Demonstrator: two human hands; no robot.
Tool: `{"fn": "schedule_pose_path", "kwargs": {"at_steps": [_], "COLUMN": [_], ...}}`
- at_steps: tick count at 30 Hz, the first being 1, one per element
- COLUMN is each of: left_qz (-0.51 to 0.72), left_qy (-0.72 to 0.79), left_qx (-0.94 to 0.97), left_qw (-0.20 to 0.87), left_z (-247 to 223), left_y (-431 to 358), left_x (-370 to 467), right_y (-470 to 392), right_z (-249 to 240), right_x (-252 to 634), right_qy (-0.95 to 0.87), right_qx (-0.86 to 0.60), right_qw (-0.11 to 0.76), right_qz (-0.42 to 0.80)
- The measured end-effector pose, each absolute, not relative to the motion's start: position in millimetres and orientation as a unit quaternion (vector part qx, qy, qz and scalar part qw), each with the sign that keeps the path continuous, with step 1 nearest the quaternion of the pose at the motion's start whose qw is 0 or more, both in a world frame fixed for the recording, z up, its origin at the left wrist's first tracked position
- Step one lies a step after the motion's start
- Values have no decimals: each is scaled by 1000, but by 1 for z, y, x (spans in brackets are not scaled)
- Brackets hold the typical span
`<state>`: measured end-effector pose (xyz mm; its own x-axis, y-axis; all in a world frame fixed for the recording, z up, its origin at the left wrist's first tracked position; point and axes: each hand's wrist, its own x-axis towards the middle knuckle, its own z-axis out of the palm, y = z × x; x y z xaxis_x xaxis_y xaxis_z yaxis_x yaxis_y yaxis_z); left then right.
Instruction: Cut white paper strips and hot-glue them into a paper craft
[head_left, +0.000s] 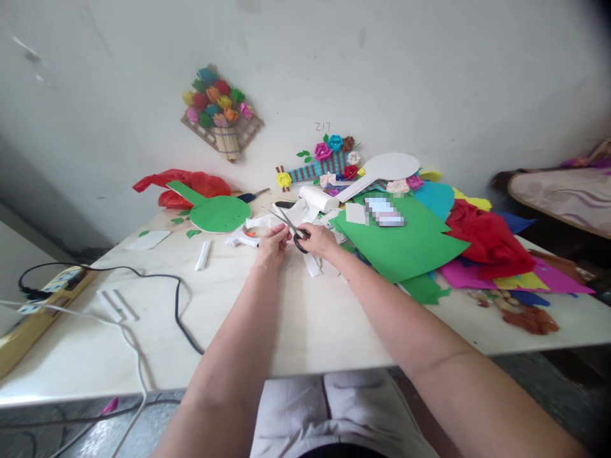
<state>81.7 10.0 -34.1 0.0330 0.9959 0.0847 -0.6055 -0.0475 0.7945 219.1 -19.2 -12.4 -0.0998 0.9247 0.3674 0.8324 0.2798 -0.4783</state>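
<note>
My right hand (pixel 319 242) is wrapped round the black handles of a pair of scissors (pixel 286 219), whose metal blades point up and left. Close beside it, my left hand (pixel 273 244) has its fingers pinched together near the blades. What the left fingers hold is too small to make out. Just left of that hand lies a white glue gun (pixel 244 241) on the table (pixel 229 324). Behind the scissors rest a white roll (pixel 321 198) and some crumpled white paper. A white strip (pixel 312 266) lies below the right hand.
A green paddle-shaped board (pixel 219 213) lies at the left, near red crepe paper (pixel 200 184). Green sheets (pixel 405 245), a phone (pixel 384 212) and a white paddle-shaped piece (pixel 389 167) are at the right. Cords run from a power strip (pixel 45 312) over the left side.
</note>
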Motion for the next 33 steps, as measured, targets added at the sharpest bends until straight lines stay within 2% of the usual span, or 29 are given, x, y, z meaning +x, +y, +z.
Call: {"fn": "schedule_pose_path", "kwargs": {"at_steps": [33], "left_qz": [627], "left_qy": [284], "left_qx": [353], "left_qw": [633], "left_z": [-40], "left_y": [14], "left_x": [80], "right_y": [-18], "right_z": [-11], "right_x": [224], "right_qy": [-746], "right_qx": [-576], "right_qw": [327], "right_qz": [65]}}
